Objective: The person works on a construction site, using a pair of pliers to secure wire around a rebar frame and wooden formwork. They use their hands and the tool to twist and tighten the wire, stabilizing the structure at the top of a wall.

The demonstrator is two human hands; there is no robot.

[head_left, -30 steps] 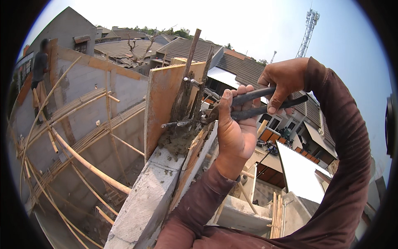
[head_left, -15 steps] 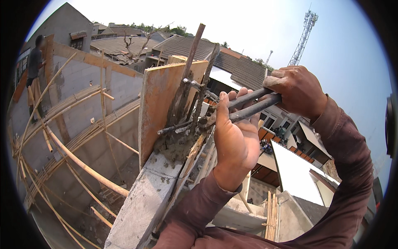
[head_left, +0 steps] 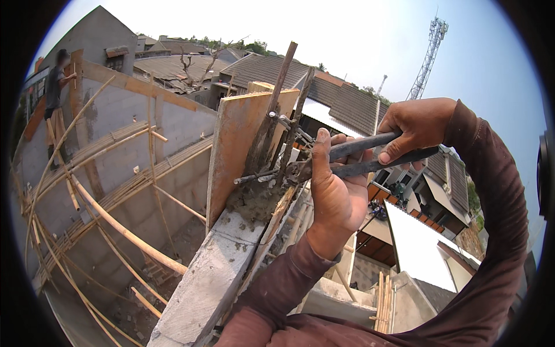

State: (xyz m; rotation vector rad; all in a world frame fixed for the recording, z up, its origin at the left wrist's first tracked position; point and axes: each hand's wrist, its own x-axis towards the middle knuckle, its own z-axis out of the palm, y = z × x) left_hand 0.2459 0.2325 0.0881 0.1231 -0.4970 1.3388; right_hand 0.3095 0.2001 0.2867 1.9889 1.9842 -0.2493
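Observation:
A pair of pincers (head_left: 376, 165) with long dark handles lies across both my hands, its jaws up against the steel rebar (head_left: 283, 156) that rises from the concrete. My left hand (head_left: 338, 194) is closed around it close behind the jaws, thumb in front and fingers behind the handles. Farther right, my right hand (head_left: 421, 128) grips the handles near their ends, its thumb reaching to the lower one. Rough mortar (head_left: 250, 202) surrounds the foot of the bars. What the jaws bite on is too small to tell.
An upright formwork board (head_left: 243, 139) stands left of the bars. The pale concrete beam (head_left: 202, 277) runs toward me, with a deep drop on either side. Bamboo scaffolding (head_left: 127, 231) crosses the left, where a co-worker (head_left: 56, 98) stands by a block wall.
The handles look farther apart, and my right hand has shifted right and slightly down along them. My left hand keeps its hold. The whole view has swung a little.

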